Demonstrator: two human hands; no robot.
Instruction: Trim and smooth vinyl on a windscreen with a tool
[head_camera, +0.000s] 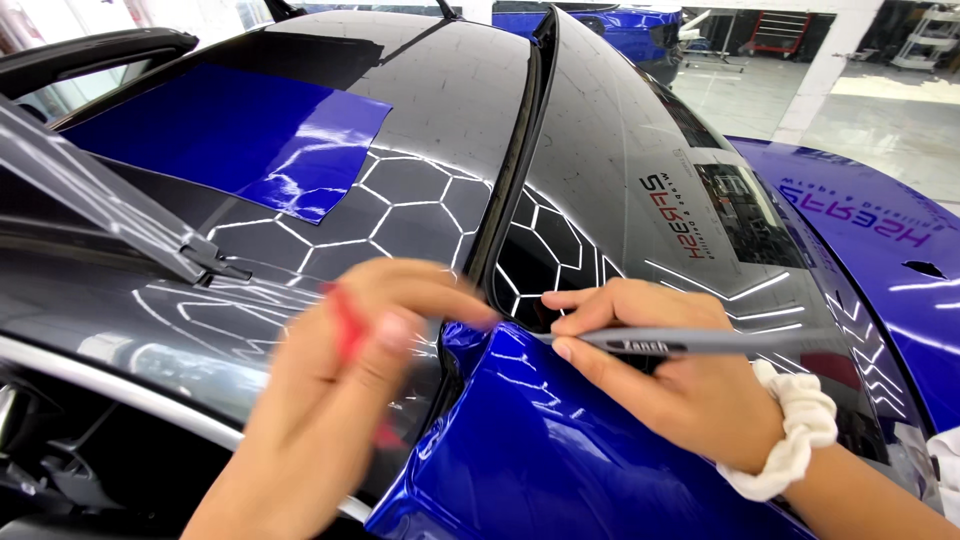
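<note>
— Head view: what was the right hand (665, 375) doing?

— It gripped a slim grey pen-shaped tool (690, 342), whose tip touched the edge of the glossy blue film (560, 450) on the car's pillar.

— Which way did it lie?

— Nearly level, tip pointing left toward the left hand (345, 385), tail out to the right.

— And that hand?

— Blurred; fingers pinched the film's corner, something red beneath it. A wiper (120, 205) and a loose blue sheet (230, 135) lay on the windshield (420, 190) beyond. A white scrunchie (790, 430) circled the right wrist.
</note>
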